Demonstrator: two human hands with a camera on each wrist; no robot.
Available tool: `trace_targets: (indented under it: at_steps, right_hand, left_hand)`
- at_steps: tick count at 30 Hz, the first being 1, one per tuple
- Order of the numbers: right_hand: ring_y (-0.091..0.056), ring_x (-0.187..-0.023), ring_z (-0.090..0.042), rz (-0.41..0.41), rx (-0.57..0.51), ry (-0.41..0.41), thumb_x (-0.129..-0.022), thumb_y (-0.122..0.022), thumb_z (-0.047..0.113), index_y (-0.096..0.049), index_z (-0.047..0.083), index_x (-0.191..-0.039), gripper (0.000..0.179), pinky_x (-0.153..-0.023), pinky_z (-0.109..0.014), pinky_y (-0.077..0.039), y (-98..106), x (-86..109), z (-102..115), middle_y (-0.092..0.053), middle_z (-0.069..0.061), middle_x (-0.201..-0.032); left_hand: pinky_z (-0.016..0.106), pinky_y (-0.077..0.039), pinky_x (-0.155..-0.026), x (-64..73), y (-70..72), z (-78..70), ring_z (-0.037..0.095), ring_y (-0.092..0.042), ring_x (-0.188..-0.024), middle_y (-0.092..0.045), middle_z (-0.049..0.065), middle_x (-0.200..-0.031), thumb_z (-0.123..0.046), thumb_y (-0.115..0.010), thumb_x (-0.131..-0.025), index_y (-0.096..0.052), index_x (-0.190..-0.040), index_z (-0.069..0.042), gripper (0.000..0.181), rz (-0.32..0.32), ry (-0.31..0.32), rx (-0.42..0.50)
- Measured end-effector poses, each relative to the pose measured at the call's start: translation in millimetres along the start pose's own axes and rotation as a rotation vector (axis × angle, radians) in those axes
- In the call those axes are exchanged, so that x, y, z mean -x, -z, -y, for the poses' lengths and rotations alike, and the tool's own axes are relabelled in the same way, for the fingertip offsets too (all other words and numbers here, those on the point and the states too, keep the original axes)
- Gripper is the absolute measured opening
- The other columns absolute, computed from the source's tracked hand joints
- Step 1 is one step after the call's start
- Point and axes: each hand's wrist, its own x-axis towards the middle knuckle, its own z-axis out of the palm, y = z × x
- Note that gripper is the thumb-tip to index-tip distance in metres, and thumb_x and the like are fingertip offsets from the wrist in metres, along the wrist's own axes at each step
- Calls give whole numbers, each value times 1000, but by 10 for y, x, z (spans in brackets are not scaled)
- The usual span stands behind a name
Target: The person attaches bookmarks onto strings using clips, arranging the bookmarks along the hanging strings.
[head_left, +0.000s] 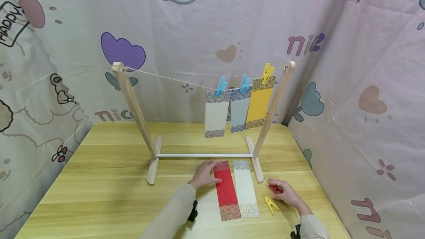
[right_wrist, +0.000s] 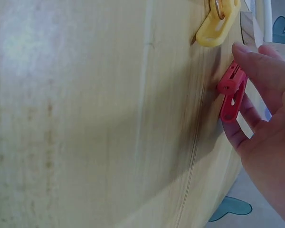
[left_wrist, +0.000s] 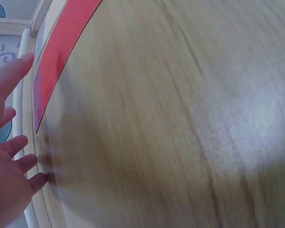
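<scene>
A red bookmark-like card with patterned ends lies on the table, a white card beside it on the right. My left hand reaches over the red card's upper left edge, its fingers apart and loosely bent; the left wrist view shows the thumb near the red card and nothing gripped. At the right, my right hand holds a red clothespin between thumb and fingers, low over the table. A yellow clothespin lies just in front of that hand.
A wooden stand carries a sagging string. From it hang a white card, a light blue card and a yellow card, held by two blue clothespins and one yellow one. A white rod joins the stand's feet.
</scene>
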Motion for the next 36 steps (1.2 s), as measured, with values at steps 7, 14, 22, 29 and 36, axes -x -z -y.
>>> trace_targets:
  at_steps: [7,14,22,29,36]
  right_hand:
    - [-35,-113,-51,43,-13,-86,-63,-68,-10,-54,-11,-112,51,-95,-51,-24,4,7,-36,-42,-35,-122]
    - [-31,-114,-53,24,-12,-110,-65,-72,-3,-55,-11,-111,50,-95,-50,-26,-7,30,-40,-38,-37,-124]
    - [-33,-110,-56,-26,13,-126,-62,-77,5,-55,-12,-110,55,-89,-63,-24,-46,27,-45,-34,-40,-122]
    - [-32,-113,-52,-41,21,-213,-59,-79,2,-50,-14,-115,65,-92,-61,-25,-56,33,-25,-34,-37,-125]
    - [-42,-108,-43,-105,42,-289,-57,-80,2,-41,-17,-121,77,-92,-51,-33,-93,17,-19,-38,-34,-124]
  left_hand:
    - [59,-16,-98,2,-23,11,42,-20,-127,-23,24,-140,-38,-75,-68,-40,-134,-9,80,69,-17,-85]
    - [57,-18,-99,1,-59,66,41,-15,-128,-21,23,-142,-47,-74,-65,-36,-137,-10,89,106,-29,-169]
    - [58,-19,-97,-1,-77,59,42,-16,-128,-24,23,-141,-46,-76,-63,-37,-136,-9,91,104,-47,-218]
    - [59,-20,-97,-2,-77,57,43,-18,-127,-26,22,-140,-47,-77,-61,-37,-136,-10,93,104,-45,-236]
    - [58,-24,-95,9,-45,13,41,-25,-124,-33,21,-135,-44,-81,-56,-41,-132,-7,94,80,-45,-230]
